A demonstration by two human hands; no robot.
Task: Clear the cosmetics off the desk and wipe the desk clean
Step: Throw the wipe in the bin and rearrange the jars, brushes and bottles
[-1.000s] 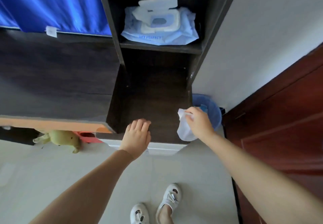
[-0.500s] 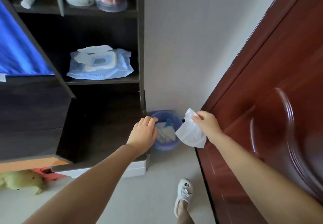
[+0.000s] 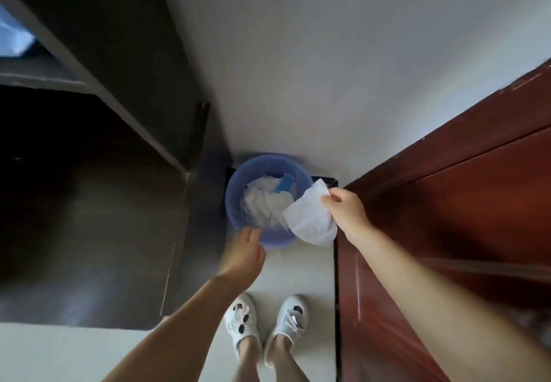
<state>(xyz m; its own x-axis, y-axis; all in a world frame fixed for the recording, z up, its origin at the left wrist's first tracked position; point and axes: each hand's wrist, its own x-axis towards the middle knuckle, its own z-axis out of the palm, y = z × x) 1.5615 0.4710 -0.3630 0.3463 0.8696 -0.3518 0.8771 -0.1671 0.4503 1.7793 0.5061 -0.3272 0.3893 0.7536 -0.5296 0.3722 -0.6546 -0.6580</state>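
Because the right hand (image 3: 346, 213) pinches the wipe (image 3: 308, 217) over the bin's (image 3: 235, 191) right rim, it may drop outside; left hand (image 3: 243, 252) blurred, fingers unreadable.

White wipe (image 3: 310, 220) (limp) over bin (image 3: 235, 191)

The view has swung down from the shelves to the blue bin (image 3: 235, 203) on the floor. The left hand (image 3: 243, 252) has left the table and now blurs at the bin's near rim. The right hand (image 3: 346, 211) has carried the white wipe (image 3: 310, 220) over the bin's right edge.
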